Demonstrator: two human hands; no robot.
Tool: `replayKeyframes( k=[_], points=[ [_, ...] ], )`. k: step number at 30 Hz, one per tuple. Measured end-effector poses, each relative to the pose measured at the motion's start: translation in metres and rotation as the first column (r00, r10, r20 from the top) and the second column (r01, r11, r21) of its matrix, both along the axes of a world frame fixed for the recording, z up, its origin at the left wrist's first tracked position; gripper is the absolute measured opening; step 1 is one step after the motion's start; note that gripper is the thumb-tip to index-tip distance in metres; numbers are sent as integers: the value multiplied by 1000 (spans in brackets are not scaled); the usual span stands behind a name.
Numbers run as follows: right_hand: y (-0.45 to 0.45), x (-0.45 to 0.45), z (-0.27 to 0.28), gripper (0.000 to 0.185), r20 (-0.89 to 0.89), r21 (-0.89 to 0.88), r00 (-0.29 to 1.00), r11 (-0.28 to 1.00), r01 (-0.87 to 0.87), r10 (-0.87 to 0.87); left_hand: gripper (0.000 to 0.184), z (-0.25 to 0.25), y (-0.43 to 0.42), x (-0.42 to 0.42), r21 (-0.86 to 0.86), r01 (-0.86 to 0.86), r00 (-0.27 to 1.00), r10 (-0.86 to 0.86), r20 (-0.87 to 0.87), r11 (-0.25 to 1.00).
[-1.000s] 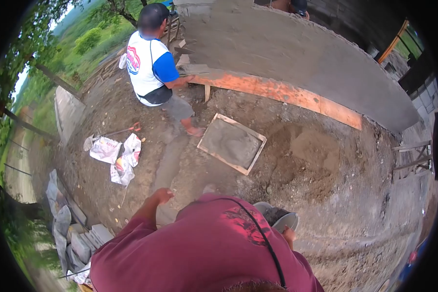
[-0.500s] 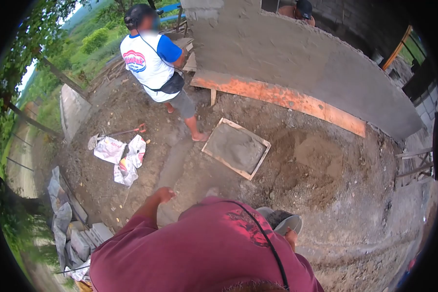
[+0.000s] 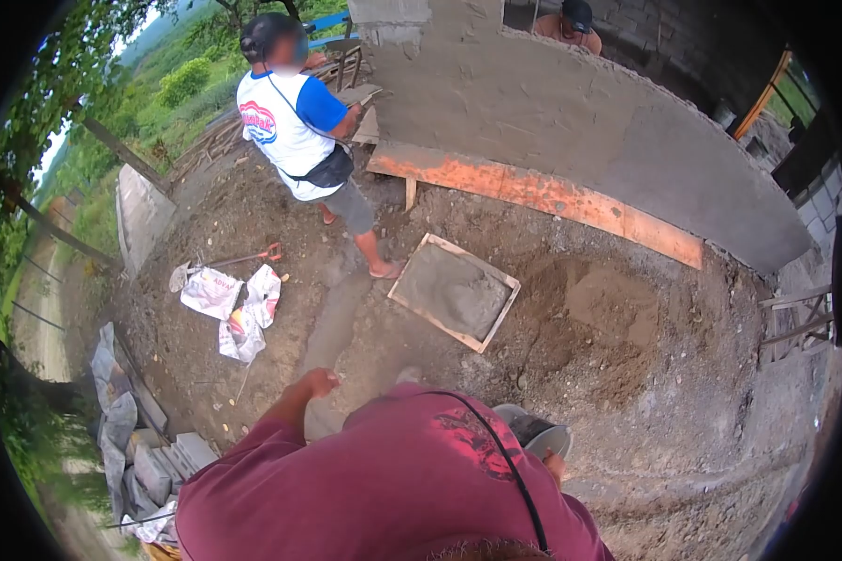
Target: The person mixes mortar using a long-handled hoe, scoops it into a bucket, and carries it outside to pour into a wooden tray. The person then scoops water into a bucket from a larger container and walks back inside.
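My left hand (image 3: 321, 381) hangs out in front of my body above the dirt, loosely bent, with nothing seen in it. Against the rim of a grey bucket (image 3: 557, 439), my right hand (image 3: 554, 463) has its fingers closed, partly covered by my maroon shirt. The bucket is beside my right side, dark inside, and my body hides part of it. Ahead of me on the ground lies a wooden frame (image 3: 425, 311) filled with wet grey mortar (image 3: 454, 288).
A co-worker (image 3: 295, 140) stands left of the frame, near a plastered wall (image 3: 533, 93) with an orange board (image 3: 533, 187) along its base. Another person (image 3: 571, 28) is behind the wall. Sacks (image 3: 210, 292), a shovel (image 3: 271, 251), blocks (image 3: 154, 472) and a sand pile (image 3: 613, 304) lie around.
The co-worker has straightened up and turned toward the wall's left end. The person behind the wall shows more. Over the last half second the bucket has shifted slightly left and down.
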State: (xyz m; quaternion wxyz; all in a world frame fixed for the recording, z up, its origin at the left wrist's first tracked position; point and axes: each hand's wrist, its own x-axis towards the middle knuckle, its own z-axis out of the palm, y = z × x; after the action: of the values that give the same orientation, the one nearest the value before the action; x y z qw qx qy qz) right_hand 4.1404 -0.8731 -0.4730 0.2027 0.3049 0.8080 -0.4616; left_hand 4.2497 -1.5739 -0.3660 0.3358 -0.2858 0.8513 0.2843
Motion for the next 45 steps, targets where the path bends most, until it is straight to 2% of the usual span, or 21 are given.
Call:
replayKeyframes(
  k=[8,23,29,41,45],
  points=[
    [-4,4,4,23,26,1,999,999,32,-32,41,6,0,-6,9,-7,999,6,43,1000],
    [-12,-2,9,22,64,6,995,997,72,-73,46,-1,-6,12,9,25,999,-25,-42,1000],
    [-14,-7,12,22,72,5,994,997,83,-83,45,-1,-12,19,13,-29,998,30,-48,999],
    [-18,-15,15,21,91,-5,988,992,128,-127,45,-9,-13,17,-48,19,998,-22,-59,999],
    [-19,-14,14,21,97,-5,986,991,135,-134,39,-14,-7,17,-6,-21,999,21,-36,1000]
  ],
)
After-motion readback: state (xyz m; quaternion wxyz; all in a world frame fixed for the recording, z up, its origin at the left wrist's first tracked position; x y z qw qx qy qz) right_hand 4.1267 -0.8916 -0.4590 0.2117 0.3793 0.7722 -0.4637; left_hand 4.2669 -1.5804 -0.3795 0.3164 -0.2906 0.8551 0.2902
